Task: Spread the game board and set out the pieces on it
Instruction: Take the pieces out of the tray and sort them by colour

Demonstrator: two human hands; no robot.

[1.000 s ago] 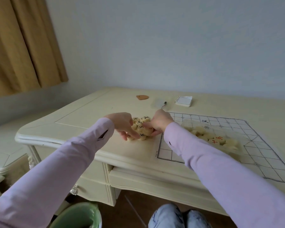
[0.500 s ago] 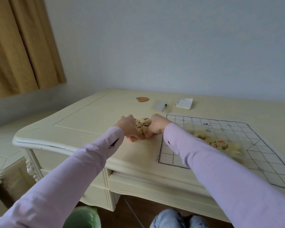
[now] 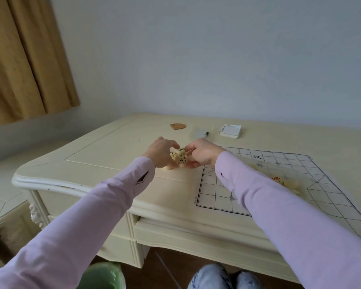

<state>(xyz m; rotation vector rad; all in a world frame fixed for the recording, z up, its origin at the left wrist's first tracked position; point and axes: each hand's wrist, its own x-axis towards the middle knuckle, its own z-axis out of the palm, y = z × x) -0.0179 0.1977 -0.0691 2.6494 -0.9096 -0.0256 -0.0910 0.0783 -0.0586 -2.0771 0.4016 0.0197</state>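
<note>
A white board sheet [image 3: 279, 184] with a black grid lies flat on the right part of the cream table [image 3: 104, 155]. Left of the sheet, a heap of round cream pieces with black characters [image 3: 179, 157] sits between my hands. My left hand [image 3: 162, 153] curls round the heap's left side. My right hand [image 3: 202, 152] curls round its right side, fingers on the pieces. One piece [image 3: 168, 167] lies at the heap's near edge. More pieces, some with red marks [image 3: 279, 180], lie in a clear bag on the sheet, partly behind my right sleeve.
At the back of the table lie a brown flat object [image 3: 177, 126], a pen on a clear sleeve [image 3: 205, 134] and a small spiral notepad [image 3: 230, 131]. A green bin [image 3: 104, 276] stands on the floor below. A low side table [image 3: 0, 192] is at left.
Both hands have drawn closer together, gathering the loose pieces into a tighter heap. The view has shifted slightly.
</note>
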